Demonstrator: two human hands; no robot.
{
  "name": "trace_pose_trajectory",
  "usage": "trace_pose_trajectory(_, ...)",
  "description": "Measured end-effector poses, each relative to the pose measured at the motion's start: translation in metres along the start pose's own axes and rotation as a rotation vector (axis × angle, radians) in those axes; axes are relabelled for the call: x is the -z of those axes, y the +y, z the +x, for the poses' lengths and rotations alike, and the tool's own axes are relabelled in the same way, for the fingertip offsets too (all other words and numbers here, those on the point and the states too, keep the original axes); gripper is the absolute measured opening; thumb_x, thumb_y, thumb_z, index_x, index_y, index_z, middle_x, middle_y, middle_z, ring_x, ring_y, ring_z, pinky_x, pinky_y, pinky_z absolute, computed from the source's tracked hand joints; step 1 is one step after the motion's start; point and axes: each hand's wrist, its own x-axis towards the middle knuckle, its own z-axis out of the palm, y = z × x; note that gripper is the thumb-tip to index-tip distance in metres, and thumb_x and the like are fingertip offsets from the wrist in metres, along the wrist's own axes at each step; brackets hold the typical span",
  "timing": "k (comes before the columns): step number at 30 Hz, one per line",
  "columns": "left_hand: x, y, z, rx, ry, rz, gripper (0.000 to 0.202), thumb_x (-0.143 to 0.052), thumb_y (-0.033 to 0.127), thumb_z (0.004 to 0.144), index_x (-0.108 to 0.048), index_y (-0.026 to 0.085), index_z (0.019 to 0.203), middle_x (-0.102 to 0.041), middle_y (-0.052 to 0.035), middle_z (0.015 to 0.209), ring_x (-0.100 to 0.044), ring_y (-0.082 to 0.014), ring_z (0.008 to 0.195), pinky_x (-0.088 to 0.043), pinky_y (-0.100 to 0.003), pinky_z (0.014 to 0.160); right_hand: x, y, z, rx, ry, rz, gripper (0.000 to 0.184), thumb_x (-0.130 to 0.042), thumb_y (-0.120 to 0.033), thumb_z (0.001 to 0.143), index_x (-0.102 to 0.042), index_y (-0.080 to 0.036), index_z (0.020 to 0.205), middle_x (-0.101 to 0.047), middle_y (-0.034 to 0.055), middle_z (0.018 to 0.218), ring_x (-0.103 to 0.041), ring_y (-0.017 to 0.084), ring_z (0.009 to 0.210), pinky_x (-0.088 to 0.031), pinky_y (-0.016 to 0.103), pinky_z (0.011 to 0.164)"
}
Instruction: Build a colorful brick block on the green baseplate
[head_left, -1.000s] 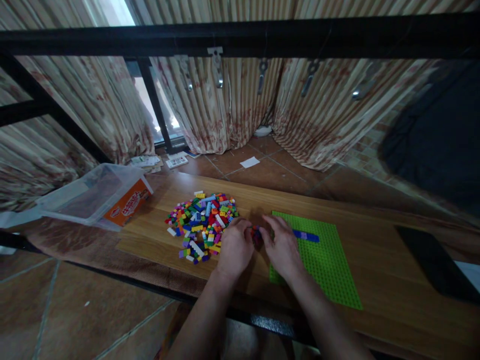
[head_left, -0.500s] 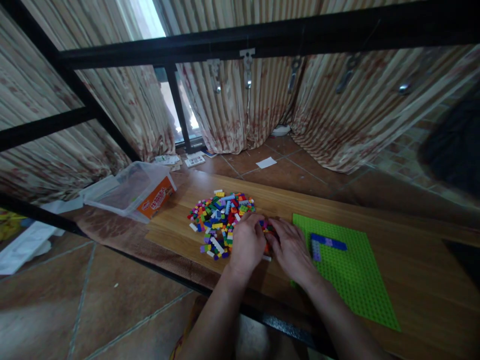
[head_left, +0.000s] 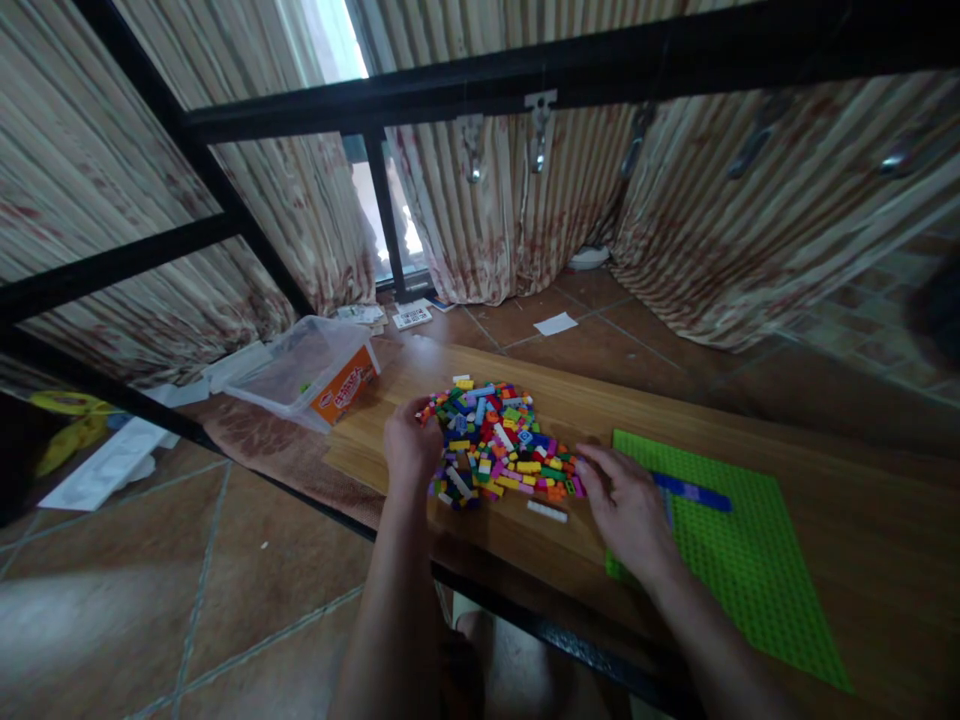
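Note:
A heap of small coloured bricks (head_left: 517,435) lies spread on the wooden tabletop. My left hand (head_left: 411,445) is at its left edge, thumb and forefinger apart, with its other fingers mostly hidden. At the heap's right edge my right hand (head_left: 626,495) rests its fingertips against the outermost bricks, fingers loosely curved and apart. A white brick (head_left: 547,512) lies by itself in front of the heap. Beside my right hand is a green baseplate (head_left: 757,560) bearing a long blue row of bricks (head_left: 694,491); a lavender piece below it is partly covered by that hand.
A clear plastic box (head_left: 300,375) with an orange label stands at the table's left end. A black metal bar (head_left: 480,85) crosses above the far side. Papers (head_left: 556,324) lie on the tiled floor beyond, in front of striped curtains.
My hands have moved apart, the left to the heap's left edge and the right slightly rightward. Bricks they covered now show. The view has shifted a little left.

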Motion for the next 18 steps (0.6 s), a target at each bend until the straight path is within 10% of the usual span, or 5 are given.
trace_pose_trajectory(18,-0.017,-0.003,0.007,-0.073,-0.026,0.169,0.034,-0.056,0.021,0.079,-0.073,0.023,0.108,-0.073,-0.0095,0.101,-0.062,-0.0268,0.098,-0.047,-0.035,0.082,0.001,-0.012,-0.001,0.013,-0.039,0.037,0.023,-0.048,-0.027,0.093,-0.069,-0.023,0.100,-0.073,0.0051,0.101,-0.064,0.022,0.095,-0.045,0.041,0.091)
